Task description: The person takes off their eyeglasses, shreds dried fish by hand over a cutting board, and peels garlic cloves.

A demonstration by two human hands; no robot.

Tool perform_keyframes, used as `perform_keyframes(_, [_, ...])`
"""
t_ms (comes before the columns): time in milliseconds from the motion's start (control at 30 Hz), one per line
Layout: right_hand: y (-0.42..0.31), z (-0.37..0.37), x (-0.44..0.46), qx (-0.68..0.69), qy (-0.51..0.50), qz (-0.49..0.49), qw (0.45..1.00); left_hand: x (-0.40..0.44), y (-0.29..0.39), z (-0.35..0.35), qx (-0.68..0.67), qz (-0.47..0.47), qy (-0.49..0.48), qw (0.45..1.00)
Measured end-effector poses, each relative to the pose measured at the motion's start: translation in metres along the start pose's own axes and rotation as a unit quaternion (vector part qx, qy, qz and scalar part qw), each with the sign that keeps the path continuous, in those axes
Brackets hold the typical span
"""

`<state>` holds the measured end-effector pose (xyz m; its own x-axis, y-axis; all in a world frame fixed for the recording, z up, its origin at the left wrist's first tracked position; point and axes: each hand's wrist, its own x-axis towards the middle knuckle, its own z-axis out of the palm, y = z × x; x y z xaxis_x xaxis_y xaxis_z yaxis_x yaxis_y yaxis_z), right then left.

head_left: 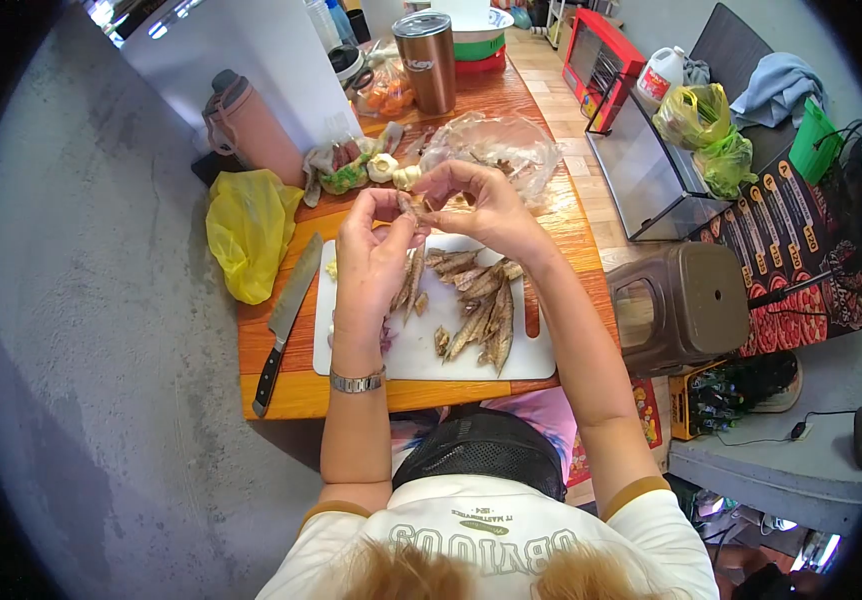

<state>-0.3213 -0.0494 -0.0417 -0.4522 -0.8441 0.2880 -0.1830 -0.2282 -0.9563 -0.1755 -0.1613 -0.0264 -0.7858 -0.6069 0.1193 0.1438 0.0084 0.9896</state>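
Site: kitchen area, home or small eatery unclear; evidence: white plastic cutting board (pixel 417 358) bearing brown dried fish (pixel 499 318), black-handled steel knife (pixel 290 305), black-and-red printed menu sheet (pixel 754 240) with price-like numbers

Cutting board (pixel 431 364) on table (pixel 579 250), dried fish (pixel 499 322) across its middle and right. Knife (pixel 292 300) just left of board; plastic bag (pixel 251 235) beyond, at table's left edge. Behind board: garlic (pixel 382 167), second bag (pixel 529 150) to its right, tumbler (pixel 429 68) farther back.
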Motion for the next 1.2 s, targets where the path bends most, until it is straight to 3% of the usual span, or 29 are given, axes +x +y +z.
perform_keyframes(600, [0.002, -0.016, -0.001, 0.086, -0.002, 0.011, 0.996, -0.002, 0.004, -0.009, -0.008, -0.037, -0.005, 0.999])
perform_keyframes(700, [-0.006, -0.019, -0.004, -0.025, -0.037, 0.031, 0.999, -0.002, 0.004, -0.012, -0.031, -0.043, -0.022, 0.998])
perform_keyframes(867, [-0.004, -0.015, -0.003, 0.002, -0.059, 0.016, 0.998, -0.003, 0.005, -0.015, -0.037, -0.056, -0.023, 0.997])
perform_keyframes(1133, [0.006, -0.001, 0.000, 0.089, -0.009, 0.016, 0.996, -0.002, 0.003, -0.015, 0.016, -0.026, -0.026, 0.999])
perform_keyframes(1200, [0.007, 0.002, 0.000, 0.084, 0.017, 0.004, 0.996, -0.002, 0.006, -0.013, -0.041, -0.033, -0.021, 0.998])
